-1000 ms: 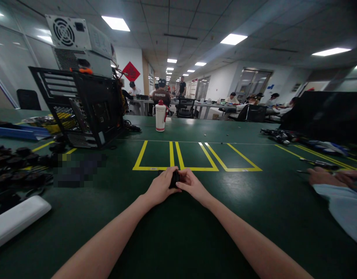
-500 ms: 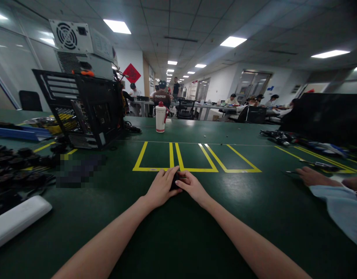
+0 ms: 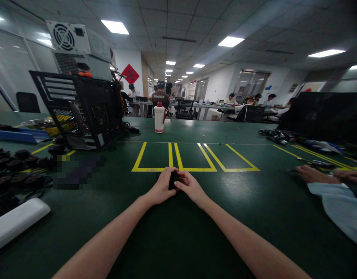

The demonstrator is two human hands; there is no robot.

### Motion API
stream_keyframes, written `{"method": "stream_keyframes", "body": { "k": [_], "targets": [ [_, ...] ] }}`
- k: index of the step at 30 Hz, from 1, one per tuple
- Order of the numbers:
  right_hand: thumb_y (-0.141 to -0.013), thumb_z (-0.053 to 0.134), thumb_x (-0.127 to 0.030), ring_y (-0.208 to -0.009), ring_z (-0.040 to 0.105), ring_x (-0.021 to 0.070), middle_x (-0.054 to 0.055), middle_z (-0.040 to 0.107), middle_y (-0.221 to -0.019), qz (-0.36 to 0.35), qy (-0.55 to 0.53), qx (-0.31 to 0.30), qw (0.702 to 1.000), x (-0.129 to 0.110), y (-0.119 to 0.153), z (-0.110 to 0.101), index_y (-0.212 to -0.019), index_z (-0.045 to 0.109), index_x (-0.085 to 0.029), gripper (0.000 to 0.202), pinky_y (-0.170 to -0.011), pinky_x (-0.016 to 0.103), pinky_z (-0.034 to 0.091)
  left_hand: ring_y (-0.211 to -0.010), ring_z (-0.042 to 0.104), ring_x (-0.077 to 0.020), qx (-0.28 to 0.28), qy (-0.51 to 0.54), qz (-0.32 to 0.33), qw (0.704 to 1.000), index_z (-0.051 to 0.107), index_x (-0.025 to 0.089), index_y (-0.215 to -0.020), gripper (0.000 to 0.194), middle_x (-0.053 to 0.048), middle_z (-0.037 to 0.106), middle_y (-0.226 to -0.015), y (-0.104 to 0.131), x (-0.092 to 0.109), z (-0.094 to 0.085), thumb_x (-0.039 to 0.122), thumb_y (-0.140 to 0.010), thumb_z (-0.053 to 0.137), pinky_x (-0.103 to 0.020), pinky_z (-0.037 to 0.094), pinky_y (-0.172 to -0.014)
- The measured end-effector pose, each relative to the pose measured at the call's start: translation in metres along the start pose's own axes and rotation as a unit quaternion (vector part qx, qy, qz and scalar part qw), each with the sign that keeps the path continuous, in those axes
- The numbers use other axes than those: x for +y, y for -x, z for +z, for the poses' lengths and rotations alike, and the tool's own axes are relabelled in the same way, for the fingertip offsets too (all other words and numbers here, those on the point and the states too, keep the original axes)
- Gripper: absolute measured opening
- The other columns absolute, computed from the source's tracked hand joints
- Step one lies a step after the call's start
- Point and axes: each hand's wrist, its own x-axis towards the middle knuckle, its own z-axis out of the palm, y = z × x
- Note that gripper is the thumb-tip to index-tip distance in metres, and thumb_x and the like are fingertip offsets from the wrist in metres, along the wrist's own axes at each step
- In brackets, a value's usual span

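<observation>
Head view: two hands around a small black part (image 3: 173, 180), over the green table (image 3: 178, 240).
The left hand (image 3: 161, 186) wraps its fingers over the part; the right hand (image 3: 192, 188) pinches its right side with thumb and fingers. They hide much of it, just on the near side of the yellow tape (image 3: 195, 169). Beyond stands a bottle (image 3: 159, 120); leftward, a PC case (image 3: 89, 95).
</observation>
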Motion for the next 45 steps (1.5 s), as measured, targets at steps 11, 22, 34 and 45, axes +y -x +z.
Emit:
{"method": "stream_keyframes", "body": {
  "k": [11,22,34,45],
  "targets": [
    [-0.07,0.06,-0.025,-0.099,0.053,0.0179,0.003,0.057,-0.103,0.016,-0.007,0.022,1.0,0.008,-0.007,-0.002,-0.099,0.052,-0.021,0.03,-0.087,0.035,0.041,-0.111,0.039,-0.0234,-0.012,-0.02,-0.001,1.0,0.032,0.022,-0.117,0.054,-0.007,0.036,-0.117,-0.001,0.004,-0.003,0.012,-0.069,0.056,-0.042,0.033,-0.097],
    [-0.07,0.061,-0.028,-0.1,0.052,0.019,0.002,0.056,-0.099,0.059,-0.013,0.027,0.998,-0.003,-0.003,0.001,-0.093,0.052,-0.02,0.026,-0.087,0.037,0.041,-0.112,0.038,-0.0246,0.001,-0.034,0.003,0.999,0.029,0.022,-0.117,0.057,-0.008,0.035,-0.118,0.0,-0.003,0.001,0.013,-0.068,0.056,-0.043,0.032,-0.097],
    [-0.07,0.06,-0.031,-0.102,0.049,0.0192,0.004,0.056,-0.103,0.073,-0.027,0.064,0.995,0.003,-0.007,0.001,-0.097,0.053,-0.02,0.03,-0.089,0.036,0.038,-0.111,0.04,-0.0226,-0.004,-0.03,0.006,1.0,0.029,0.022,-0.118,0.057,-0.007,0.037,-0.117,0.0,-0.001,0.0,0.011,-0.069,0.055,-0.04,0.034,-0.097],
    [-0.074,0.056,-0.034,-0.095,0.051,0.017,0.001,0.056,-0.094,0.036,-0.006,0.057,0.998,0.0,-0.003,0.003,-0.089,0.054,-0.021,0.02,-0.086,0.035,0.039,-0.109,0.041,-0.0232,-0.003,-0.024,0.011,1.0,0.032,0.022,-0.115,0.055,-0.007,0.037,-0.115,-0.001,0.0,-0.001,0.01,-0.067,0.056,-0.041,0.034,-0.096]
  ]
}}
